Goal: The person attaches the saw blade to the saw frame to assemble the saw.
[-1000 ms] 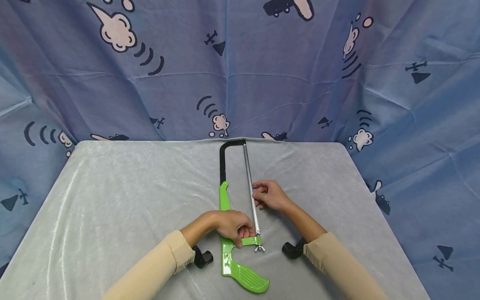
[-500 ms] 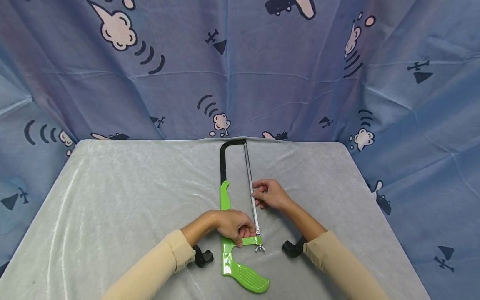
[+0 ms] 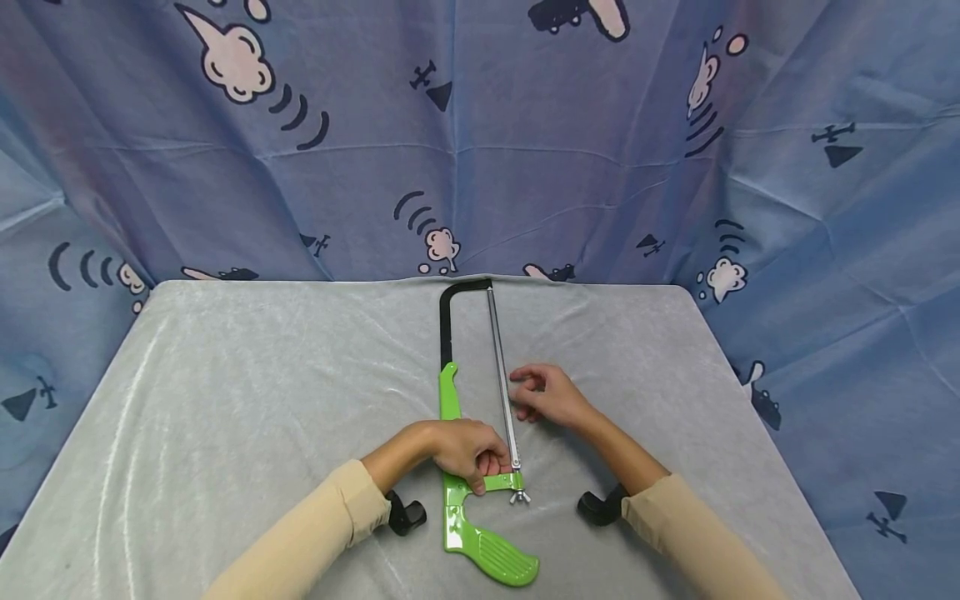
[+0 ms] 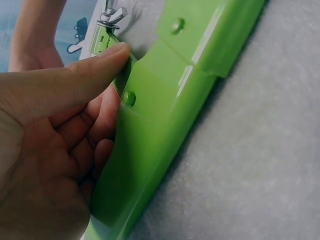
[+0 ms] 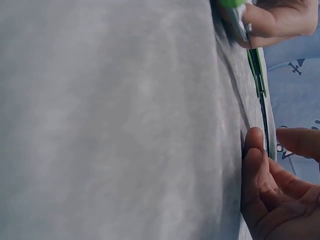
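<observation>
A hacksaw with a green handle [image 3: 498, 557] and black front frame [image 3: 446, 325] lies flat on the table. Its silver blade [image 3: 499, 354] runs along the right side, with a wing nut [image 3: 520, 497] at the near end. My left hand [image 3: 467, 447] pinches the green arm beside that nut; in the left wrist view the thumb [image 4: 95, 70] presses on it. To the right of the blade is my right hand [image 3: 555, 395], fingers loosely bent and holding nothing. The right wrist view shows its thumb and fingers [image 5: 254, 145] spread apart.
A pale grey cloth [image 3: 262, 375] covers the table. Behind it hangs a blue patterned curtain [image 3: 360, 192]. Black wrist-worn pieces [image 3: 407, 514] show at both cuffs.
My right hand has let go of the blade and drawn a little to the right. My left hand and the hacksaw have stayed in place.
</observation>
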Tool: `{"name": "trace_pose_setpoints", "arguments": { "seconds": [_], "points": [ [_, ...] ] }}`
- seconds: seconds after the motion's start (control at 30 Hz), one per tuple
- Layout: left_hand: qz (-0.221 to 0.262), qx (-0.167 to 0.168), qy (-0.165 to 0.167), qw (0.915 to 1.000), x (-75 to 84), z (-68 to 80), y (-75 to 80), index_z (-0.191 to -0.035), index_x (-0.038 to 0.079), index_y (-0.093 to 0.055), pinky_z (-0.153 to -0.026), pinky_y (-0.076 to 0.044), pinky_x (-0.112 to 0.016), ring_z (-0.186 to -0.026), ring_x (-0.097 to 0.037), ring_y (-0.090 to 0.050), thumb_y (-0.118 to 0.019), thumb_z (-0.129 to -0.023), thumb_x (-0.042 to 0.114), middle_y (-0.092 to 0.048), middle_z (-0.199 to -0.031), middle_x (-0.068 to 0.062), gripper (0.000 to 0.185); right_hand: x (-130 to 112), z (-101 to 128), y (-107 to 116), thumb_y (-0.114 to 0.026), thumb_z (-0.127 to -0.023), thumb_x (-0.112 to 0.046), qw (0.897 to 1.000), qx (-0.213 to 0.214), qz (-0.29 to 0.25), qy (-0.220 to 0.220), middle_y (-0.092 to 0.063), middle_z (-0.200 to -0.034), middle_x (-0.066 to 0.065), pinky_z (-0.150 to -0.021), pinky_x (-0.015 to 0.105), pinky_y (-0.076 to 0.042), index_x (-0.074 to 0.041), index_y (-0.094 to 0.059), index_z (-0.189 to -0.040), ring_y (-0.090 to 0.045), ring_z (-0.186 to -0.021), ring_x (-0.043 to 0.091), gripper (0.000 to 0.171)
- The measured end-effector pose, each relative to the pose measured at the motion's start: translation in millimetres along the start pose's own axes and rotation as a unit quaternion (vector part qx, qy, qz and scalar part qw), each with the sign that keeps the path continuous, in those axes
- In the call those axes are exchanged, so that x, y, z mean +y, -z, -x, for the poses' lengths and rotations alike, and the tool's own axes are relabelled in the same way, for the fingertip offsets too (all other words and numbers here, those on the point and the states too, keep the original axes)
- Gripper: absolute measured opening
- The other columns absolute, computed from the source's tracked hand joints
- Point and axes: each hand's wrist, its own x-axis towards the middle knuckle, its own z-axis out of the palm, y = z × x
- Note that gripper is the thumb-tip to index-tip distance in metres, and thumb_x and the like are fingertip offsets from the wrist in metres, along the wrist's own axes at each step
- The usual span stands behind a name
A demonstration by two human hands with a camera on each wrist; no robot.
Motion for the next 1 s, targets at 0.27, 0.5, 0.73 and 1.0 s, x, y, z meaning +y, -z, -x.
{"name": "trace_pose_setpoints", "arguments": {
  "seconds": [0.27, 0.5, 0.73, 1.0],
  "points": [
    [0.001, 0.002, 0.003, 1.0, 0.8, 0.3, -0.4, -0.096, 0.011, -0.068, -0.067, -0.044, -0.016, -0.068, 0.001, -0.053, -0.082, -0.076, -0.001, -0.059, -0.075, 0.005, 0.027, 3.3, 18.0, 3.3, -0.06, -0.091, 0.001, 0.999, -0.027, -0.002, 0.03, -0.067, -0.089, 0.021, -0.059, 0.033, -0.056, 0.016, -0.053, -0.126, -0.069, -0.068, 0.027, 0.039],
    [-0.002, 0.002, 0.011, 0.9999, 1.0, 0.0, -0.9, -0.096, 0.012, -0.068, -0.067, -0.044, -0.017, -0.069, 0.0, -0.053, -0.082, -0.077, 0.0, -0.058, -0.075, 0.007, 0.027, 6.3, 30.4, 3.5, -0.062, -0.092, 0.0, 0.998, -0.044, -0.004, 0.034, -0.067, -0.088, 0.021, -0.059, 0.03, -0.054, 0.014, -0.055, -0.125, -0.067, -0.069, 0.025, 0.036],
    [0.006, 0.001, 0.01, 0.9999, 1.9, 0.4, -1.1, -0.096, 0.012, -0.068, -0.066, -0.044, -0.017, -0.069, 0.0, -0.053, -0.082, -0.077, -0.001, -0.059, -0.076, 0.005, 0.027, 10.0, 41.1, 1.4, -0.063, -0.091, 0.002, 0.996, -0.059, -0.003, 0.064, -0.065, -0.085, 0.018, -0.057, 0.026, -0.051, 0.014, -0.058, -0.118, -0.063, -0.065, 0.017, 0.03],
    [0.0, 0.004, 0.012, 0.9999, 3.3, 1.0, -0.9, -0.095, 0.012, -0.068, -0.066, -0.044, -0.016, -0.069, 0.0, -0.053, -0.082, -0.077, -0.001, -0.057, -0.074, 0.008, 0.026, 11.9, 56.5, -0.5, -0.063, -0.092, 0.001, 0.991, -0.096, 0.017, 0.09, -0.065, -0.088, 0.017, -0.056, 0.021, -0.047, 0.01, -0.061, -0.117, -0.057, -0.063, 0.007, 0.027]
  ]
}}
